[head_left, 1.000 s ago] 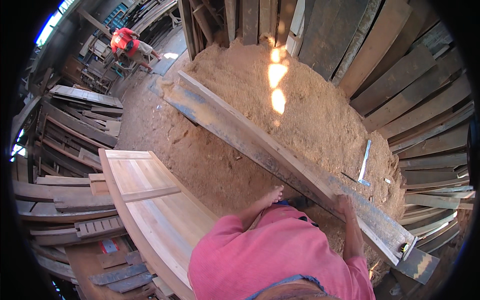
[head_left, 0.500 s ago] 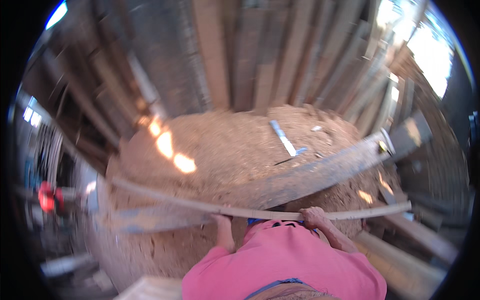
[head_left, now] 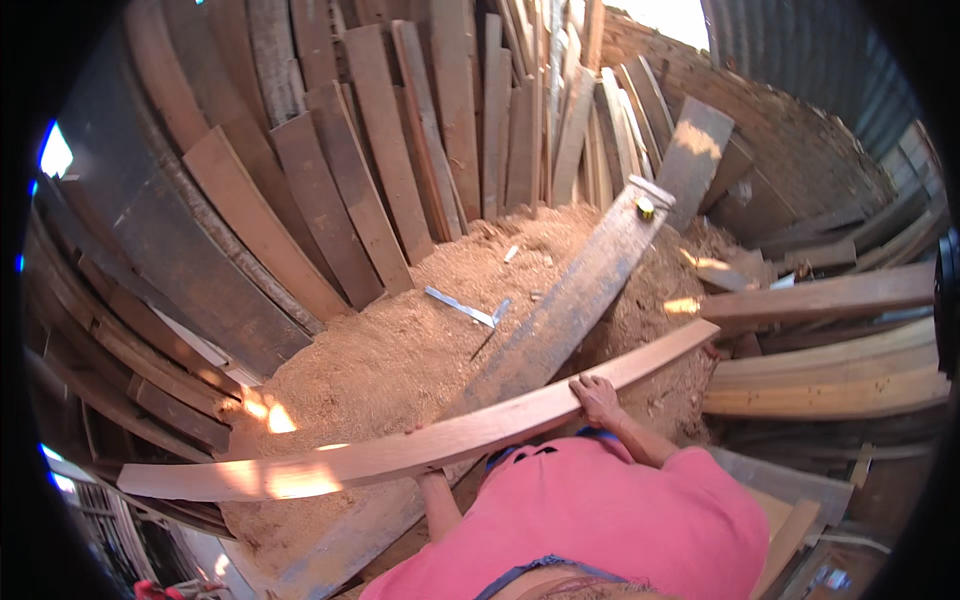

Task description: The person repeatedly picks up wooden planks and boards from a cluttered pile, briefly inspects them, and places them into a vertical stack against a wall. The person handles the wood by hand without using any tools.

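The plank (head_left: 520, 418) is pinkish tan with bright sunlit patches, the shirt (head_left: 610, 510) pink with a blue collar (head_left: 545, 563). Grey and blue blotches mottle the brownish worktop (head_left: 565, 310). The sawdust (head_left: 350, 375) is tan, the square (head_left: 460, 306) silvery blue, the tape measure (head_left: 645, 207) yellow and black, the boards (head_left: 388, 140) brown to grey.

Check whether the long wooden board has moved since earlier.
Yes: the board lay along the weathered plank; now crosses it, its right end swung away from the tape measure.
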`<state>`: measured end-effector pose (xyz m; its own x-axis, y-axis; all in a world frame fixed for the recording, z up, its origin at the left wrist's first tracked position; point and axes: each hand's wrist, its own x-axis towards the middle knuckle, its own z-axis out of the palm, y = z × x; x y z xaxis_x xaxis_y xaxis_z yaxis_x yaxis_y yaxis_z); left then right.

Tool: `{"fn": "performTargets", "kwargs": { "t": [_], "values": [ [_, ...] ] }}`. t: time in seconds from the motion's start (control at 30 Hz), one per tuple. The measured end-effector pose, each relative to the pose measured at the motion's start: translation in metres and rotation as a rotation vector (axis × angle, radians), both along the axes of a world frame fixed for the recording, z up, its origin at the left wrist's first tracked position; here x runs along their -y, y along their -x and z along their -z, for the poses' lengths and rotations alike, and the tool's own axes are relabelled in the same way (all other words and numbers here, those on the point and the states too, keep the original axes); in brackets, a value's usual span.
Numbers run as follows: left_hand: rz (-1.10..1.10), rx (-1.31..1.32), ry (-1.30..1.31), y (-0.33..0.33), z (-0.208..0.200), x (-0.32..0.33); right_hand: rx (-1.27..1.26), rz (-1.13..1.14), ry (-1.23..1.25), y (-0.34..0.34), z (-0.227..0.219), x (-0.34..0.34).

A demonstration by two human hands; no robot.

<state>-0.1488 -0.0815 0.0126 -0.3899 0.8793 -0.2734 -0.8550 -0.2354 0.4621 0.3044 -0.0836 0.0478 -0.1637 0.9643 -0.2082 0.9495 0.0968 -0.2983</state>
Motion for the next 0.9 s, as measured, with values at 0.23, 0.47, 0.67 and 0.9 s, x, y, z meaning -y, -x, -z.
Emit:
{"fn": "performTargets", "kwargs": {
  "t": [0.23, 0.47, 0.67, 0.9],
  "values": [
    [0.380, -0.214, -0.361, -0.045, -0.164, -0.064, -0.027, 0.279, 0.030, 0.020, 0.008, 0.006],
    [0.774, -0.185, -0.665, -0.166, -0.252, -0.152, -0.369, 0.374, 0.208, -0.025, -0.018, -0.009],
    [0.905, -0.160, -0.832, -0.312, -0.334, -0.164, -0.754, 0.404, -0.282, -0.063, -0.124, 0.014],
    [0.977, -0.260, -0.901, -0.487, -0.371, -0.123, -0.820, 0.382, -0.787, -0.152, -0.286, 0.022]
  ]
}}
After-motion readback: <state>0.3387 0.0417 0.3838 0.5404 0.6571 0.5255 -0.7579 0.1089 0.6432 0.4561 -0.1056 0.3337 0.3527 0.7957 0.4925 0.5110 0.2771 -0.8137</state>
